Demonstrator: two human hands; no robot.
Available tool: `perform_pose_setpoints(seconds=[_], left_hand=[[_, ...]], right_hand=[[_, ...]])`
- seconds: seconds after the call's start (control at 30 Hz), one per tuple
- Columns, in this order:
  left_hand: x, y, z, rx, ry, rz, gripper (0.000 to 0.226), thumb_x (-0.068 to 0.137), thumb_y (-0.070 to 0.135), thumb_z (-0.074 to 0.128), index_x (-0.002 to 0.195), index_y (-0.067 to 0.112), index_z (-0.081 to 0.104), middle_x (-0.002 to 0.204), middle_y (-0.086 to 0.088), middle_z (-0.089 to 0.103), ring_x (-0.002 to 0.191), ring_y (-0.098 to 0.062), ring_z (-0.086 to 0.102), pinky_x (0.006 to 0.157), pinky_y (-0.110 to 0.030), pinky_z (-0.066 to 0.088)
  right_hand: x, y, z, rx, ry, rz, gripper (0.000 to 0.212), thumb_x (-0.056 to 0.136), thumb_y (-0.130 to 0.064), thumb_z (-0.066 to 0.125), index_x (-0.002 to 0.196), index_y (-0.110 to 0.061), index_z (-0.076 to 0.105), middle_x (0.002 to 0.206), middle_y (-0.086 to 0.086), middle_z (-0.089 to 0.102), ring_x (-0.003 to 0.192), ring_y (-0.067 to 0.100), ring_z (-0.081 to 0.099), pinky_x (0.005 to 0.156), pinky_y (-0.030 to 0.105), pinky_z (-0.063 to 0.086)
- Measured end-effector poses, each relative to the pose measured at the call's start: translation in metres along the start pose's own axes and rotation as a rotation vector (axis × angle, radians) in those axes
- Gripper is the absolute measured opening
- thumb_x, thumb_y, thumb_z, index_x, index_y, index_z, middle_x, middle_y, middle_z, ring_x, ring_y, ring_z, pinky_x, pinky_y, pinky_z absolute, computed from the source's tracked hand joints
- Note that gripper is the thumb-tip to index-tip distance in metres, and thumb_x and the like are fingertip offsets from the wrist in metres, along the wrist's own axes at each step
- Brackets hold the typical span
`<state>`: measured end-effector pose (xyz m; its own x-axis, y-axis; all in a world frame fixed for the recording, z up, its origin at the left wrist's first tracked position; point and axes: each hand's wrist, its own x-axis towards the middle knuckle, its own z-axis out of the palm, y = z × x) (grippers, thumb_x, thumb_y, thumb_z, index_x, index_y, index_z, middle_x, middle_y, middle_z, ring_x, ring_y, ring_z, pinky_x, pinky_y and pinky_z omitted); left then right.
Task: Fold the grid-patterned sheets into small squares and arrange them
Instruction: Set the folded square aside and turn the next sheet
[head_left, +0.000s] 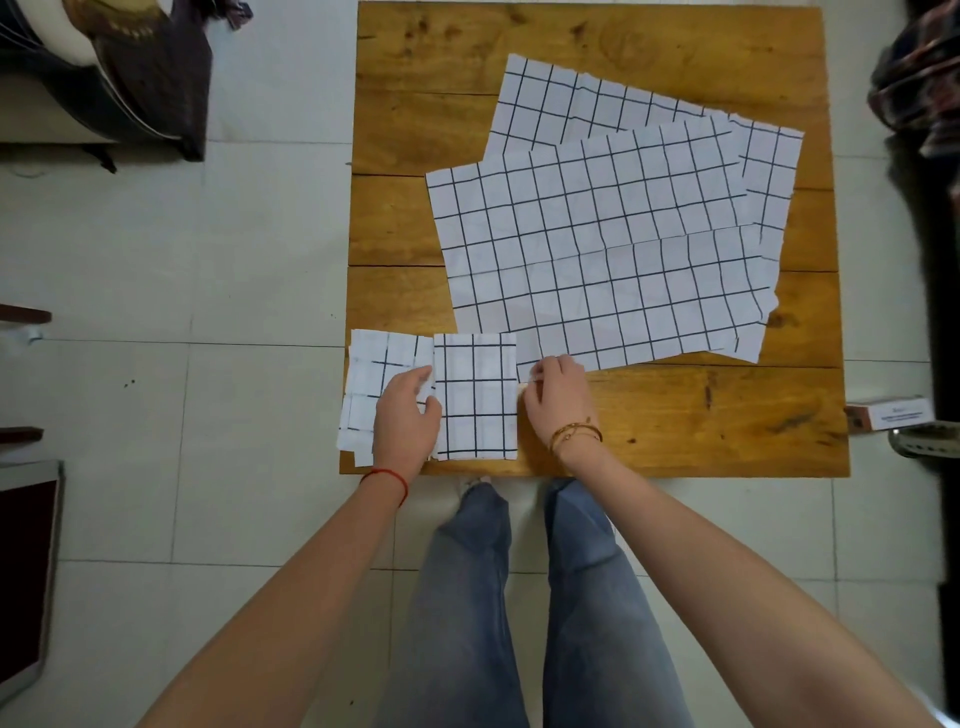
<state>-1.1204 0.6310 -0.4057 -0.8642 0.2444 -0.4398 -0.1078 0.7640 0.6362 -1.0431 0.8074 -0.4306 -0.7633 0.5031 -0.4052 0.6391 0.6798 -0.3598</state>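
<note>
A folded grid-patterned square (477, 397) lies at the near left of the wooden table (675, 415). My left hand (408, 413) holds its left edge with fingers curled round it. My right hand (558, 397) pinches its right edge. Under my left hand, at the table's left corner, sits a stack of folded grid squares (366, 384). Beyond them a large unfolded grid sheet (597, 254) is spread out flat, overlapping a second unfolded sheet (566, 98) behind it.
The table stands on a white tiled floor (234, 415). A small box (891, 413) sits off the table's right edge. Dark bags and cloth (135, 67) lie at the far left. My legs in jeans (519, 597) are below the near edge.
</note>
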Motion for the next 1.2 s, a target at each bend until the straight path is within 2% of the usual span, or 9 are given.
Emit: perform_pose_setpoints(seconds=[0.1, 0.23, 0.4, 0.73, 0.87, 0.97, 1.03, 1.13, 1.2], left_hand=[[0.003, 0.002, 0.000, 0.172, -0.017, 0.158, 0.040, 0.094, 0.008, 0.050, 0.134, 0.014, 0.052, 0.137, -0.003, 0.052, 0.130, -0.017, 0.042, 0.104, -0.021, 0.030], [0.009, 0.011, 0.007, 0.336, -0.073, 0.293, 0.046, 0.094, 0.007, 0.049, 0.140, 0.013, 0.047, 0.144, -0.003, 0.046, 0.136, -0.018, 0.033, 0.112, -0.028, 0.027], [0.011, 0.023, 0.025, 0.400, -0.165, 0.394, 0.050, 0.092, 0.007, 0.049, 0.141, 0.014, 0.044, 0.147, -0.004, 0.041, 0.138, -0.018, 0.031, 0.114, -0.030, 0.024], [0.019, 0.069, 0.059, 0.382, -0.176, 0.425, 0.048, 0.091, 0.007, 0.049, 0.138, 0.014, 0.048, 0.145, -0.004, 0.044, 0.136, -0.019, 0.034, 0.113, -0.037, 0.031], [0.032, 0.097, 0.075, 0.369, -0.163, 0.415, 0.047, 0.092, 0.008, 0.049, 0.139, 0.014, 0.048, 0.145, -0.003, 0.043, 0.136, -0.018, 0.033, 0.114, -0.038, 0.030], [0.044, 0.116, 0.089, 0.374, -0.157, 0.407, 0.047, 0.092, 0.009, 0.049, 0.139, 0.014, 0.047, 0.145, -0.004, 0.044, 0.136, -0.020, 0.033, 0.115, -0.039, 0.028], [0.051, 0.127, 0.098, 0.375, -0.151, 0.407, 0.047, 0.092, 0.008, 0.049, 0.138, 0.015, 0.048, 0.144, -0.003, 0.045, 0.136, -0.020, 0.033, 0.115, -0.040, 0.027], [0.061, 0.141, 0.111, 0.386, -0.153, 0.413, 0.046, 0.090, 0.006, 0.050, 0.136, 0.015, 0.050, 0.141, -0.003, 0.047, 0.134, -0.019, 0.036, 0.112, -0.041, 0.032], [0.066, 0.146, 0.119, 0.412, -0.151, 0.410, 0.049, 0.088, 0.002, 0.052, 0.135, 0.016, 0.050, 0.139, -0.003, 0.049, 0.132, -0.018, 0.038, 0.110, -0.039, 0.034]], right_hand=[[0.004, 0.009, -0.007, -0.167, 0.081, -0.138, 0.037, 0.091, -0.023, 0.044, 0.126, -0.013, 0.048, 0.126, 0.005, 0.051, 0.114, 0.021, 0.045, 0.097, 0.033, 0.041], [0.012, 0.024, -0.012, -0.197, -0.042, -0.143, 0.052, 0.094, -0.025, 0.040, 0.144, -0.015, 0.031, 0.150, 0.004, 0.034, 0.138, 0.027, 0.028, 0.113, 0.042, 0.026], [0.028, 0.048, -0.026, -0.276, -0.062, -0.156, 0.056, 0.096, -0.027, 0.038, 0.148, -0.016, 0.022, 0.154, 0.003, 0.026, 0.141, 0.027, 0.022, 0.116, 0.045, 0.021], [0.082, 0.103, -0.080, -0.307, -0.046, -0.106, 0.053, 0.095, -0.028, 0.039, 0.145, -0.015, 0.027, 0.154, 0.005, 0.027, 0.142, 0.031, 0.021, 0.115, 0.049, 0.021], [0.100, 0.115, -0.100, -0.323, 0.002, -0.163, 0.048, 0.090, -0.030, 0.047, 0.134, -0.013, 0.039, 0.142, 0.011, 0.040, 0.133, 0.031, 0.033, 0.110, 0.044, 0.031], [0.105, 0.115, -0.107, -0.372, 0.025, -0.293, 0.042, 0.085, -0.040, 0.052, 0.117, -0.013, 0.051, 0.117, 0.010, 0.052, 0.106, 0.026, 0.048, 0.090, 0.038, 0.044], [0.103, 0.113, -0.105, -0.375, -0.008, -0.384, 0.042, 0.082, -0.047, 0.056, 0.108, -0.014, 0.053, 0.106, 0.007, 0.053, 0.094, 0.023, 0.048, 0.080, 0.035, 0.045], [0.101, 0.108, -0.096, -0.367, -0.100, -0.428, 0.047, 0.081, -0.053, 0.059, 0.108, -0.016, 0.050, 0.105, 0.005, 0.052, 0.093, 0.021, 0.047, 0.081, 0.034, 0.045], [0.102, 0.104, -0.091, -0.354, -0.129, -0.400, 0.046, 0.082, -0.049, 0.060, 0.111, -0.015, 0.049, 0.108, 0.006, 0.052, 0.096, 0.022, 0.047, 0.084, 0.035, 0.044]])
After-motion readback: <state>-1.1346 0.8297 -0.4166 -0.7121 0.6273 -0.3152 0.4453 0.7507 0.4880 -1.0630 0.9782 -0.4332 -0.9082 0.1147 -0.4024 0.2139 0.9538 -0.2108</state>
